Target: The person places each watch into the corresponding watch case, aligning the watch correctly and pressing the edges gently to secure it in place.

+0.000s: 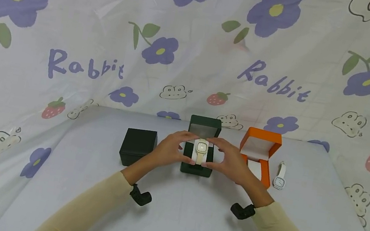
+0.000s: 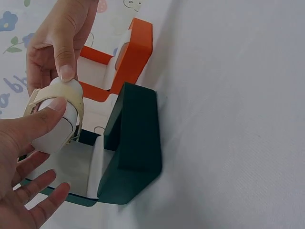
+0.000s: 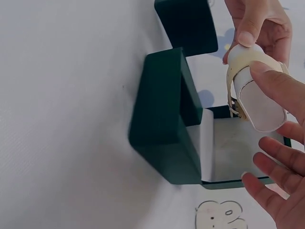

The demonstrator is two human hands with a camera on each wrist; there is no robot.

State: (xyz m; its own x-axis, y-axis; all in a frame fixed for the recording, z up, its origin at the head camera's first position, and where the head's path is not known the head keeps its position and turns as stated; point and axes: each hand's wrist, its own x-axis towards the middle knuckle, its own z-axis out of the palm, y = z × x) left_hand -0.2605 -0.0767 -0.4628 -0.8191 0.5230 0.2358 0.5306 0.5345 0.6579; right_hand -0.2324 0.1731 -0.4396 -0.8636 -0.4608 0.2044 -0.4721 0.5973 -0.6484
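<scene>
A watch (image 1: 201, 147) with a cream strap is wrapped round a white cushion (image 3: 263, 106), its square face upward in the head view. My left hand (image 1: 170, 150) pinches one end of the cushion, and my right hand (image 1: 230, 162) pinches the other. Both thumbs press at the near side, over the strap and cushion in the wrist views. Directly below stands an open dark green watch box (image 2: 138, 138), its lid raised at the back and its pale inside showing in the left wrist view. The held cushion is over this box's opening.
Left of the green box is a closed black box (image 1: 138, 146). An open orange box (image 1: 264, 135) with a white cushion inside stands to the right. Beside it lies a white-strapped watch (image 1: 280, 177). A patterned cloth (image 1: 194, 53) hangs behind the white table surface (image 1: 177, 218).
</scene>
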